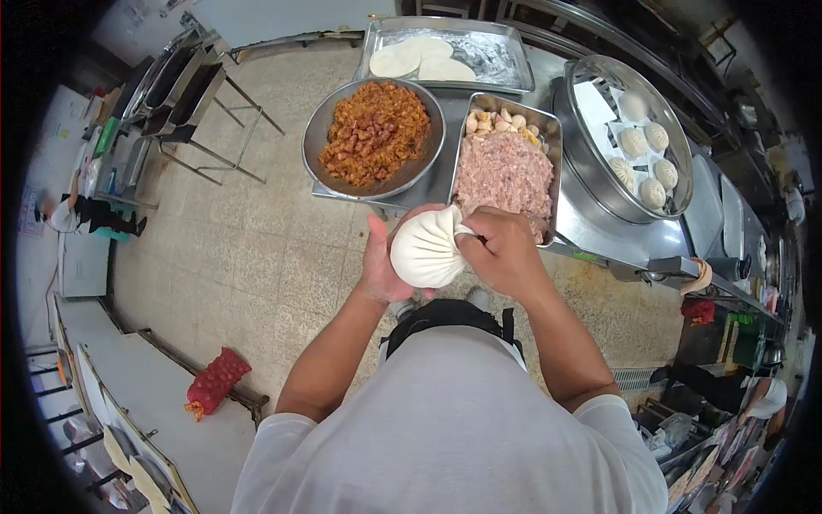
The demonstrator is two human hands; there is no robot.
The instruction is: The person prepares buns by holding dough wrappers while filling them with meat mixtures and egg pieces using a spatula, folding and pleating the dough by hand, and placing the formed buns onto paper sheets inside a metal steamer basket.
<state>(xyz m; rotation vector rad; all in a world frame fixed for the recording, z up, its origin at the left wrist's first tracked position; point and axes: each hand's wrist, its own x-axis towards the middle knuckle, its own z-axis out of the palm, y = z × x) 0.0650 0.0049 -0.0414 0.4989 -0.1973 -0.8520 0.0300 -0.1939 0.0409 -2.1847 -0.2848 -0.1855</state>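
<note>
A white pleated bun (425, 250) rests on its side in my left hand (378, 264), whose palm and fingers cup it from the left and below. My right hand (505, 250) pinches the gathered dough at the bun's right side, where the folds meet. Just beyond my hands is a metal tray of raw minced meat (501, 174), with garlic-like pieces (503, 122) at its far end. Left of that tray stands a metal bowl (312, 141) of reddish-brown cooked filling (373, 133). A metal handle sticks out near the meat tray's right corner, partly hidden.
Flat dough rounds (396, 60) lie in a floured tray (524, 75) at the back. On the right, a large round steamer (582, 163) holds several pleated buns (634, 142). A red mesh sack (218, 383) sits on the floor at left. Other people are at both sides.
</note>
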